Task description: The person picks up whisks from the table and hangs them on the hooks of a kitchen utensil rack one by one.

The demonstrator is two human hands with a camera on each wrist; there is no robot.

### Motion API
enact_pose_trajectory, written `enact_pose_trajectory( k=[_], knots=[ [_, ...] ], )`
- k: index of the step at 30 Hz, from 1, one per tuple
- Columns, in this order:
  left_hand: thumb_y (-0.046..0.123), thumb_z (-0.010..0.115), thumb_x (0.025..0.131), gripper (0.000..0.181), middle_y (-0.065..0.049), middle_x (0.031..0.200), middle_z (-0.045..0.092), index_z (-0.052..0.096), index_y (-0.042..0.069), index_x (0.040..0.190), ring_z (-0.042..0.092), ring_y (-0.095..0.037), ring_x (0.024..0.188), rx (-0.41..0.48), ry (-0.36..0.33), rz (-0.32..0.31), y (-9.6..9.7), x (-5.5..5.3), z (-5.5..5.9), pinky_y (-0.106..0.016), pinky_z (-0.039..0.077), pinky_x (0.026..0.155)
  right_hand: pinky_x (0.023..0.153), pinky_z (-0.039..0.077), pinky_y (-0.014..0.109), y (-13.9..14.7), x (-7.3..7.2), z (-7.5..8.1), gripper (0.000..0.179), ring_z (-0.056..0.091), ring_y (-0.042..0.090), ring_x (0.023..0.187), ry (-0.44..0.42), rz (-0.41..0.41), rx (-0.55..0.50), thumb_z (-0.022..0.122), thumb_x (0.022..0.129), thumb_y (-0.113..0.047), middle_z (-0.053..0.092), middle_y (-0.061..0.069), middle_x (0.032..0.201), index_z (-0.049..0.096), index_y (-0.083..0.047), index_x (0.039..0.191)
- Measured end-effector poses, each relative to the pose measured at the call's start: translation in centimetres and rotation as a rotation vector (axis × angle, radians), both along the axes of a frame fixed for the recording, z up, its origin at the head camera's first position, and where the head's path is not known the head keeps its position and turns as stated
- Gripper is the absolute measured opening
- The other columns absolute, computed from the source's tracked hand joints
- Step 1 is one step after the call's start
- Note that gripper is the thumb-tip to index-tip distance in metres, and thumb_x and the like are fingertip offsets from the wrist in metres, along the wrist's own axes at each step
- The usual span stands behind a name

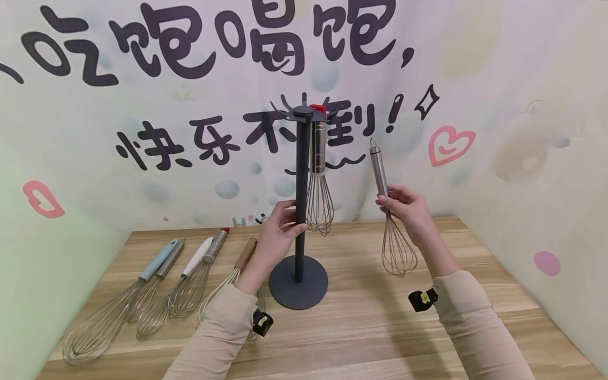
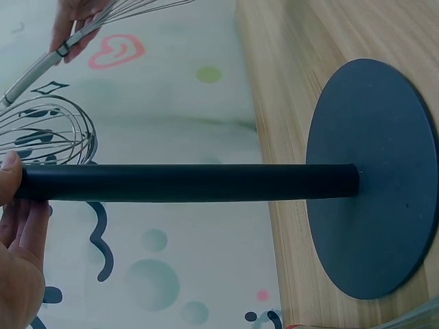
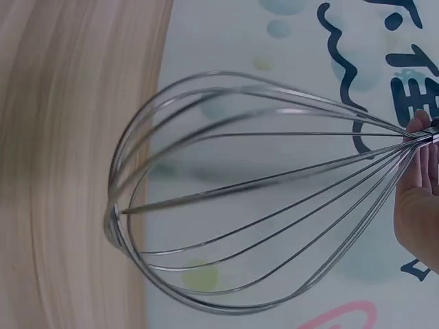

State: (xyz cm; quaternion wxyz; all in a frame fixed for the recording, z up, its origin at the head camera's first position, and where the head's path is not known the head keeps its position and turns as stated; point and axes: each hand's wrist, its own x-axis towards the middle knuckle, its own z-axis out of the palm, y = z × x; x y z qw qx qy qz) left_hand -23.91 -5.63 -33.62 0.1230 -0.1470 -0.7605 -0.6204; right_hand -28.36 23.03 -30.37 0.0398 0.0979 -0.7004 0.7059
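A dark grey stand [image 1: 300,243] with a round base and a ring of hooks on top stands upright on the table. My left hand [image 1: 277,235] grips its pole about halfway up, thumb in front and fingers behind. From one hook hangs a steel whisk [image 1: 318,153] with a red tip, wires downward, just right of the pole. To the right, my right hand [image 1: 409,211] pinches a second whisk [image 1: 380,171] low on its metal handle. That whisk is held up, slightly tilted, loop at the top and wires down. Its wire head [image 3: 226,199] fills much of the right wrist view.
On the table's left side lie several whisks, among them one with a light blue handle [image 1: 160,259], one with a white handle [image 1: 197,257] and one with a wooden handle [image 1: 245,254]. A printed cloth wall [image 1: 214,206] stands behind the wooden table [image 1: 351,327].
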Motion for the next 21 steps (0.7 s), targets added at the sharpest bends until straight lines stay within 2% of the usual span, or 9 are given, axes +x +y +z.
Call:
enact_pose_trajectory(
  k=[9, 21],
  knots=[
    [0.003, 0.067, 0.086, 0.051, -0.022, 0.116, 0.064, 0.049, 0.009, 0.132, 0.062, -0.032, 0.109, 0.003, 0.016, 0.002, 0.0, 0.0, 0.0, -0.043, 0.053, 0.096, 0.077, 0.056, 0.014, -1.4, 0.8, 1.9, 0.018, 0.066, 0.003, 0.078, 0.037, -0.020, -0.075, 0.070, 0.085, -0.005, 0.068, -0.009, 0.082, 0.065, -0.019, 0.094],
    [0.003, 0.068, 0.086, 0.051, -0.022, 0.113, 0.064, 0.049, 0.009, 0.133, 0.062, -0.032, 0.109, 0.003, 0.006, 0.000, 0.1, -0.1, -0.1, -0.044, 0.053, 0.095, 0.074, 0.055, 0.014, -2.8, 1.4, 3.4, 0.025, 0.066, 0.003, 0.072, 0.063, -0.003, -0.146, 0.064, 0.085, 0.006, 0.068, -0.008, 0.078, 0.066, -0.019, 0.090]
  ],
)
